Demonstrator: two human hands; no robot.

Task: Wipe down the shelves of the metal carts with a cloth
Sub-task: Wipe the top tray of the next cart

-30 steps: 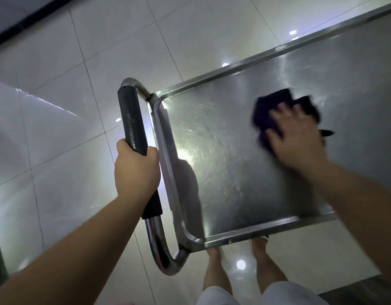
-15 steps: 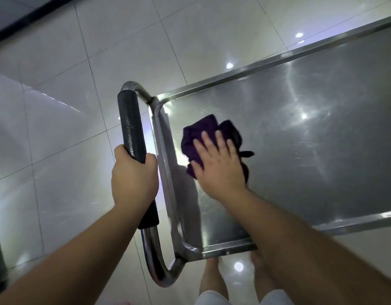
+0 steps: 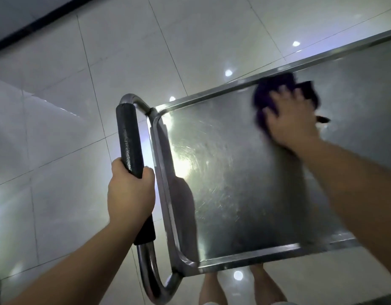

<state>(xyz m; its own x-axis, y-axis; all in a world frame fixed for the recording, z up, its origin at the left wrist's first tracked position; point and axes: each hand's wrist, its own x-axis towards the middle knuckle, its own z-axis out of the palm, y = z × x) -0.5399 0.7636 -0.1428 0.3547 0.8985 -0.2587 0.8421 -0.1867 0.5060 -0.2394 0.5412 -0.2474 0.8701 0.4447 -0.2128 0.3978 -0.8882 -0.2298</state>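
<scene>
The metal cart's top shelf [image 3: 245, 183] is a flat sheet of brushed stainless steel with a low raised rim, its surface covered in fine swirling scratches that catch a bright glare near the handle end. A dark purple cloth [image 3: 269, 93] lies bunched on the shelf close against the far rim, its folds soft and blurred, with a black corner sticking out past the fingers. The right hand [image 3: 291, 119] presses flat on top of the cloth, palm down and fingers spread, covering most of it rather than clutching it. The left hand [image 3: 130, 192] is closed around the black foam grip [image 3: 129, 139] of the cart's curved tubular handle [image 3: 150, 282], which loops out from the shelf's end. Beneath the cart is a glossy floor [image 3: 58, 128] of large pale tiles reflecting small round ceiling lights. Below the near rim of the shelf the person's bare legs [image 3: 212, 289] are visible.
</scene>
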